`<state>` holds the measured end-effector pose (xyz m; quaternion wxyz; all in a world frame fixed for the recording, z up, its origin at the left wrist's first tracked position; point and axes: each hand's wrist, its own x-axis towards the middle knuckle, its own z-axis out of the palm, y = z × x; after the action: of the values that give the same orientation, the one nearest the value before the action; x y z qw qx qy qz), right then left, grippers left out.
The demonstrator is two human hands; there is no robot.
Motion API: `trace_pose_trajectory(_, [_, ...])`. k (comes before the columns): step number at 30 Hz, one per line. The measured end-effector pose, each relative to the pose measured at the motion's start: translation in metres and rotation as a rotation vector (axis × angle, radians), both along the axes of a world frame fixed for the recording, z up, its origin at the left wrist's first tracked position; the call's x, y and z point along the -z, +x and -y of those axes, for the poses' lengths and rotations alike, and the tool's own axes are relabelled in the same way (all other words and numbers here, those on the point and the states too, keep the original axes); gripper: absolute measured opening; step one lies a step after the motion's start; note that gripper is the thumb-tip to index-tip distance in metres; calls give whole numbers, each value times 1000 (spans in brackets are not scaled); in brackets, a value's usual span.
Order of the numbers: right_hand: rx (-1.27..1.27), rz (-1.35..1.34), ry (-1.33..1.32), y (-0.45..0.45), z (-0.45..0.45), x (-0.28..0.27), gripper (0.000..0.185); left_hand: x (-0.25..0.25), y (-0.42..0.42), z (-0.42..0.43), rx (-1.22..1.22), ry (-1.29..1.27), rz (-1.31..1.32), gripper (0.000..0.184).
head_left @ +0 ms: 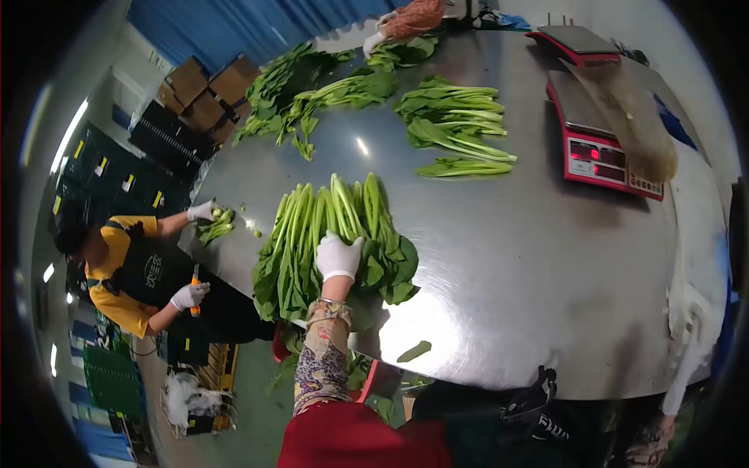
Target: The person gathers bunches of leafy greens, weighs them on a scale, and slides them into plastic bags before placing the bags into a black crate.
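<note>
My left hand [337,257], in a white glove, is closed over the stems of a wide bunch of choy sum [292,226]. The bunch lies on the metal table near its front edge, pale stems pointing away and dark leaves toward me. At the far right edge, a stretched white-gloved hand [683,363], apparently my right, is beside whitish sheet-like material [694,234]. Its fingers do not show clearly there. Farther up the table lies a row of choy sum [456,113], stems to the right.
Two red scales [605,152] [573,43] stand at the right, a brownish translucent blur [632,117] before them. At left, a co-worker holds an orange-handled knife [195,292] and a small green [218,226]. Another person's gloved hand [373,45] touches greens opposite. One leaf [414,351] lies near the edge.
</note>
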<state>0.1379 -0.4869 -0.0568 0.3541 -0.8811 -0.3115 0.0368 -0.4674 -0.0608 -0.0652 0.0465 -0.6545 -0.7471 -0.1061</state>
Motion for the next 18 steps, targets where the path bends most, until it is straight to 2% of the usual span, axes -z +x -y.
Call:
trace_pose_trajectory(2, [-297,-284,114,-77,-101,-18,24,-8,5,6,110,24,110,58])
trace_pose_trajectory(3, [-383,-354,60,-146,-161,-50,21,3,4,11,191,156,122,56])
trace_pose_trajectory(4, [-578,-320,89,-182,-201,-48,20,1,6,16,242,136,147,55])
trace_pose_trajectory(5, [-738,-359,314,-230,-231,-58,19,-4,10,24,334,186,199,55])
trace_pose_trajectory(6, [-815,-332,111,-234,-268,-17,20,-6,13,28,376,124,279,54])
trace_pose_trajectory(7, [-903,-569,114,-259,-298,-3,28,-5,18,32,481,140,324,54])
trace_pose_trajectory(9, [-981,-611,15,-312,-346,6,37,-9,29,38,533,166,271,51])
trace_pose_trajectory(11, [-955,-691,-12,-357,-377,10,48,-18,27,36,395,126,527,47])
trace_pose_trajectory(12, [-939,-708,-48,-375,-387,14,50,-17,23,31,369,249,713,41])
trace_pose_trajectory(13, [-923,-724,-85,-390,-396,18,52,-22,16,26,302,339,591,38])
trace_pose_trajectory(15, [-887,-738,-111,-413,-404,13,55,-37,3,15,189,325,401,37])
trace_pose_trajectory(17, [-838,-743,-86,-428,-401,1,58,-27,-14,-11,312,470,141,52])
trace_pose_trajectory(18, [-836,-693,-123,-432,-404,1,57,-4,-22,-20,248,326,132,56])
